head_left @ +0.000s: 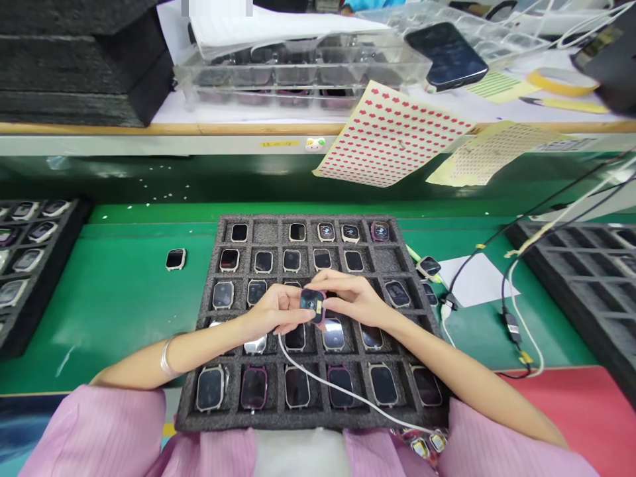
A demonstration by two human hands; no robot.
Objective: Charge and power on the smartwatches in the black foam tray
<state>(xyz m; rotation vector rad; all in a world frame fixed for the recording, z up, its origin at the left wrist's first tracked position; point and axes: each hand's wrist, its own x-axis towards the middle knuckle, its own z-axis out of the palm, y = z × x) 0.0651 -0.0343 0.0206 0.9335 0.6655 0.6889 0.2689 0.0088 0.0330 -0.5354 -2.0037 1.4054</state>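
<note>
1. Right in the middle of the frame, a watch [311,299] with a purple edge is pinched between both hands: the left hand [281,310] grips it from one side, the right hand [350,297] has fingers closed in on the other.
2. Below them sits a dark foam tray [308,420], lower centre, its compartments mostly filled with watches; hands and forearms cover several of the middle ones.
3. And here's an obstacle: a white cable [328,382] trails from beneath the left hand across the tray to the lower right.
4. Over on the left, a lone watch [175,259] lies on the green bench [124,305], well apart from the tray; another loaded tray [44,285] fills the far left edge.
5. Busy on the right! A pale watch [429,267] rests just beside the tray, near white paper [477,279], with dark cables [510,326] hanging in front of the right-hand tray [571,265].
6. Up top, the shelf carries black foam blocks [74,73], clear plastic trays [298,76], a phone [447,56] and yellow tape [561,85]; a red-marked sheet [392,136] hangs over its edge.
</note>
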